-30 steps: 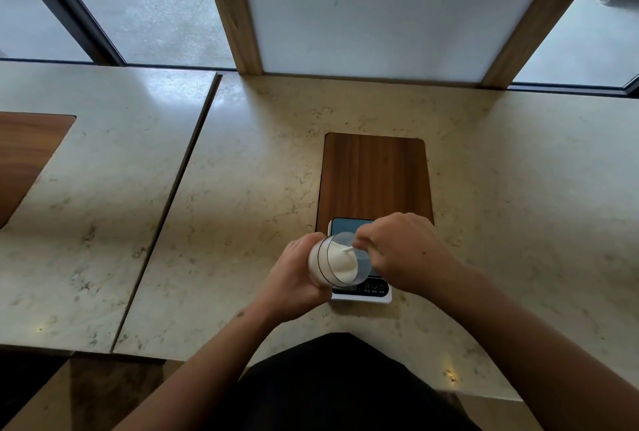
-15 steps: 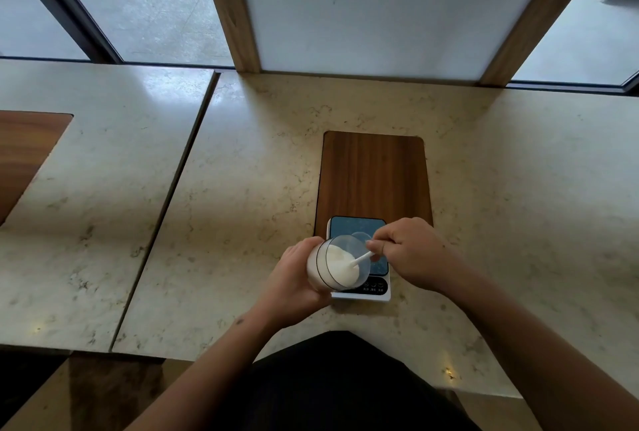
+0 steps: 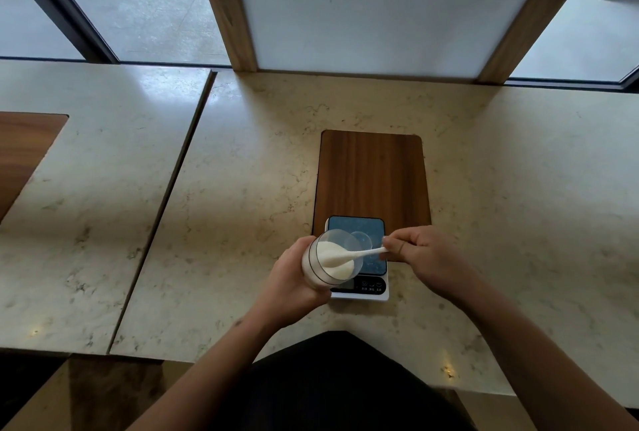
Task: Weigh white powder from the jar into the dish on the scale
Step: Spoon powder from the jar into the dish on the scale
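Observation:
My left hand (image 3: pixel 288 283) grips a clear jar (image 3: pixel 328 263) of white powder, tilted with its mouth toward the right, over the scale's left edge. My right hand (image 3: pixel 423 256) pinches the handle of a white spoon (image 3: pixel 359 253) whose bowl lies inside the jar's mouth, heaped with powder. The scale (image 3: pixel 366 228) has a blue platform and a white base with a dark button strip at the front. A small clear dish (image 3: pixel 363 240) rests on the platform, partly behind the jar's rim.
A dark wooden board (image 3: pixel 371 174) is set into the marble counter (image 3: pixel 242 188) behind the scale. A seam splits the counter on the left, where another wooden inset (image 3: pixel 20 150) shows. Windows and a white panel stand at the back.
My right hand has drawn back to the right, uncovering the scale's platform and the dish. The spoon now lies flatter with its bowl at the jar's mouth. The jar is hardly moved.

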